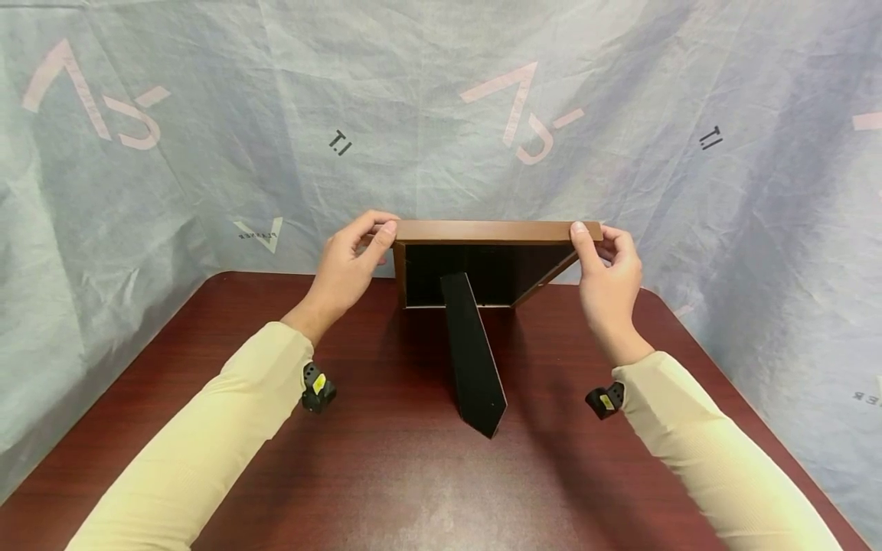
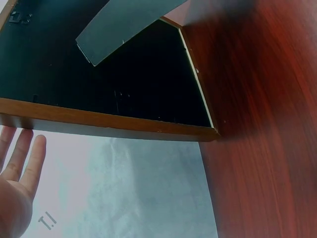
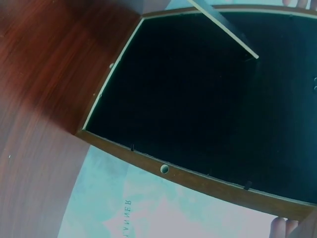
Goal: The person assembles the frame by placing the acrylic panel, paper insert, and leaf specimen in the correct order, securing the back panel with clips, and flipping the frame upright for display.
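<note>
A brown picture frame stands on the table with its black back facing me. From that back a black easel leg slants down toward me. My left hand pinches the top left corner, thumb on the near side. At the top right corner my right hand grips with its thumb over the top edge and fingers behind. In the left wrist view, left-hand fingers reach up to the wooden side. Right-hand fingertips show under the frame's rim in the right wrist view. The frame's front is hidden.
The dark red wooden table reaches back to a pale grey cloth backdrop with printed letters. Small black devices are worn at both wrists, by the cream sleeves.
</note>
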`<state>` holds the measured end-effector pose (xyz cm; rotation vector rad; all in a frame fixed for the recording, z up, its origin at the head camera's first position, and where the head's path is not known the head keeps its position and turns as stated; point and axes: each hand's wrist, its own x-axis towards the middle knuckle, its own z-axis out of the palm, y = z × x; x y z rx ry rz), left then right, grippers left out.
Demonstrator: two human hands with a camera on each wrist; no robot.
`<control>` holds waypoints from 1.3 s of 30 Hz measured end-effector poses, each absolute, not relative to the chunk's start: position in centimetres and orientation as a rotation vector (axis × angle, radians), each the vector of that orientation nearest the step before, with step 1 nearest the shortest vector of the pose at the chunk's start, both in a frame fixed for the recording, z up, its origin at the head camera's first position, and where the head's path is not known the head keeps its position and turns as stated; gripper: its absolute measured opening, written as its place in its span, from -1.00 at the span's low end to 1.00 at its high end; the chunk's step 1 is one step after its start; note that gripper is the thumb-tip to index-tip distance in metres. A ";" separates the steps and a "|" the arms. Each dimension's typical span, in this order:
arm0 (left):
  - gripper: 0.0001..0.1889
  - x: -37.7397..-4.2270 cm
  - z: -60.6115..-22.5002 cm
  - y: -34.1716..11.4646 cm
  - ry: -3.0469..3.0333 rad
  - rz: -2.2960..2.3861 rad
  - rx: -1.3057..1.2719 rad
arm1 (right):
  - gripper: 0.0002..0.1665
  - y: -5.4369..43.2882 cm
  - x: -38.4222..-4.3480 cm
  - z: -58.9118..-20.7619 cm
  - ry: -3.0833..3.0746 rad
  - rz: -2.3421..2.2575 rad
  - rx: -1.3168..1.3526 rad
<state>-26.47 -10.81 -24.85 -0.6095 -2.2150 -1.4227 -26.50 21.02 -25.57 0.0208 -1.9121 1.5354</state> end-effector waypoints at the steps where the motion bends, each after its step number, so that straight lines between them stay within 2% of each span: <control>1: -0.67 -26.4 -24.8 -10.7 -2.216 -1.415 -0.617 | -0.42 21.1 -26.6 -25.5 -1.908 1.543 0.020; 21: -0.77 -25.6 -24.8 -9.5 -2.174 -1.411 -0.727 | -0.43 22.4 -27.3 -24.9 -1.932 1.463 -0.007; 25: -0.78 -25.7 -25.2 -10.0 -2.187 -1.412 -0.727 | -0.45 22.0 -26.7 -24.8 -1.879 1.305 0.086; 30: -0.71 -26.1 -26.1 -10.7 -2.277 -1.406 -0.708 | -0.52 21.0 -25.9 -24.7 -1.828 1.111 0.266; 39: -0.65 -26.3 -27.3 -11.1 -2.385 -1.410 -0.682 | -0.59 19.2 -25.4 -25.0 -1.916 0.946 0.339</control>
